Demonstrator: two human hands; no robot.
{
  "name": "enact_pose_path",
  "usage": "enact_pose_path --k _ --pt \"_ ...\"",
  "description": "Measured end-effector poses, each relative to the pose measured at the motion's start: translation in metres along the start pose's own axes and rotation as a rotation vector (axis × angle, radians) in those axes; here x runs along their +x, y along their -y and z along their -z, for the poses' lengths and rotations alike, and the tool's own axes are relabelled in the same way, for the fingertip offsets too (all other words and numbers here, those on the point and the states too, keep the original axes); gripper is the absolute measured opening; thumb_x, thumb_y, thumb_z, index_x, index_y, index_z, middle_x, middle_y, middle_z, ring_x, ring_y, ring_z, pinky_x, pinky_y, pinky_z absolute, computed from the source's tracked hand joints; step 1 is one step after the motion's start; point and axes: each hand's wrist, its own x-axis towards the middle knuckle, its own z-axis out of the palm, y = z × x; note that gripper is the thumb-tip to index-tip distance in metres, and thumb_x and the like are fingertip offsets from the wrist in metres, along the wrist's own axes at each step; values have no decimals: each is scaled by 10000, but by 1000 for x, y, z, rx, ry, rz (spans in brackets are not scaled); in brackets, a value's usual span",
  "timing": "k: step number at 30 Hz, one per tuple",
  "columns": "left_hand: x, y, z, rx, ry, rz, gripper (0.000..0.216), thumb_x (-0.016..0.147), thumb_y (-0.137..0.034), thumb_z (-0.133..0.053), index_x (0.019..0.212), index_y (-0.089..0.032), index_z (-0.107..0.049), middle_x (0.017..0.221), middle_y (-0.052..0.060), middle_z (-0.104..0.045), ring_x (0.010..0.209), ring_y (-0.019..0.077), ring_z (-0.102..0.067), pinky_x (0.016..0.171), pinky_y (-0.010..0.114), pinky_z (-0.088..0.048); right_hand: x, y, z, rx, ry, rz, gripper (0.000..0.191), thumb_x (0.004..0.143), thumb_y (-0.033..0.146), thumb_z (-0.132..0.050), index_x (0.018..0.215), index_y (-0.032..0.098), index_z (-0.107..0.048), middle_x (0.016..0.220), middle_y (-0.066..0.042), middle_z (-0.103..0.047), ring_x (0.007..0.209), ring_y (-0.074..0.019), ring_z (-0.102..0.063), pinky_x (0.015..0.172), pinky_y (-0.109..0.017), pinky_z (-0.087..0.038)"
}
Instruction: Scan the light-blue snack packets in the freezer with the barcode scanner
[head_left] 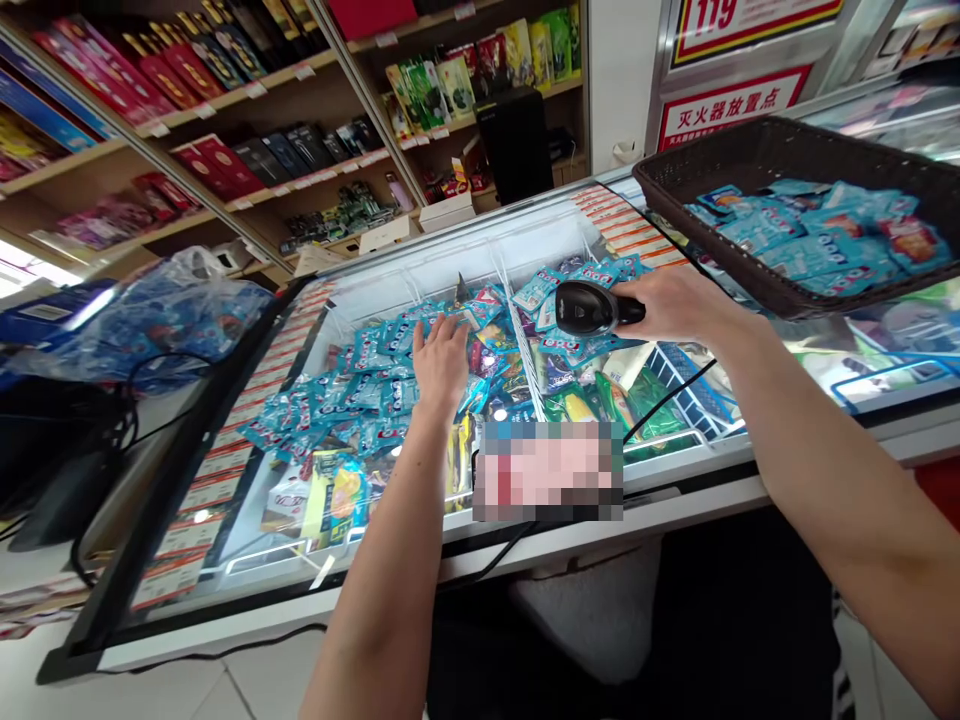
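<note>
Stocked shop shelves (307, 182) stand beyond the chest freezer (705, 500) in front of me, where small blue snack packets (367, 390) lie heaped and overlapping, seemingly on its glass top, perhaps because that broad surface keeps them within my reach. My left hand (441, 358) is palm down over the heap, fingers loosely spread, as if to steady the packets; whether a fingertip pinches one, I cannot tell. My right hand (679, 308) is closed around the handle of a black barcode scanner (585, 308), held with its head over the packets to the right, probably to bring labels into its range. Its cable (667, 400) hangs back toward me. A dark woven basket (701, 165) sits to my right, its walls presumably keeping its own blue packets together, while a clear plastic bag (187, 310) bundles others at my left.
</note>
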Motion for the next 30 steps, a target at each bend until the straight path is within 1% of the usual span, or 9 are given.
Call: enact_pose_path --k 3,5,11,16,19,21,23,26,30 --pt "4 -8 6 -2 -19 -18 406 952 -272 -361 1297 -250 -574 1392 92 -553 1385 267 -408 1189 544 -132 -2 -3 6 37 19 -14 251 773 451 -583 926 285 -692 721 -6 -677 689 -201 -573 601 -310 -326" --pt "11 -17 10 -34 -1 -38 405 962 -340 -371 1310 -250 -556 1396 95 -547 1384 267 -409 1184 539 -166 -2 -1 9 55 22 -11 245 774 448 -580 911 278 -692 718 -12 -676 688 -203 -578 601 -313 -328" --pt "39 -68 7 -248 208 -188 569 951 -530 -357 1408 -204 -442 1513 133 -400 1430 275 -332 1142 451 -319 1 8 6 72 -117 -51 282 779 433 -575 943 229 -681 746 -29 -689 705 -202 -605 607 -293 -334" --pt "44 -92 -14 -177 274 -142 713 945 -610 -232 1518 -185 -244 1595 114 -249 1489 271 -184 1207 465 -182 5 10 1 24 -243 -179 325 787 437 -570 952 179 -679 753 -62 -695 694 -204 -610 610 -286 -317" --pt "38 -79 -20 -17 245 -1 680 970 -544 -172 1512 -146 -266 1584 123 -271 1491 275 -175 1216 512 -101 6 12 -2 -2 -238 -194 339 793 452 -563 953 176 -675 751 -64 -695 678 -199 -600 598 -284 -295" --pt "33 -62 -19 46 299 91 624 983 -479 -149 1478 -157 -352 1565 117 -318 1478 282 -223 1199 555 -133 6 14 -4 -14 -216 -171 335 794 447 -558 967 184 -673 749 -60 -695 665 -198 -593 586 -285 -275" --pt "28 -43 -17 66 337 78 583 989 -430 -134 1464 -200 -383 1547 81 -362 1459 250 -282 1198 541 -161 5 16 -5 -23 -186 -131 331 787 446 -560 974 197 -673 752 -54 -696 660 -201 -590 576 -288 -258" --pt "21 -18 -11 107 305 66 568 989 -414 -146 1448 -207 -410 1525 79 -402 1435 242 -332 1196 538 -166 4 17 -7 -12 -116 -54 289 775 441 -567 922 217 -675 752 -41 -698 669 -201 -592 577 -291 -254" --pt "15 1 -5 139 271 55 557 988 -412 -168 1421 -202 -449 1486 93 -458 1428 243 -346 1198 546 -149 1 17 -4 -14 -53 -10 244 774 430 -566 863 228 -671 733 -24 -693 665 -196 -597 575 -290 -248"
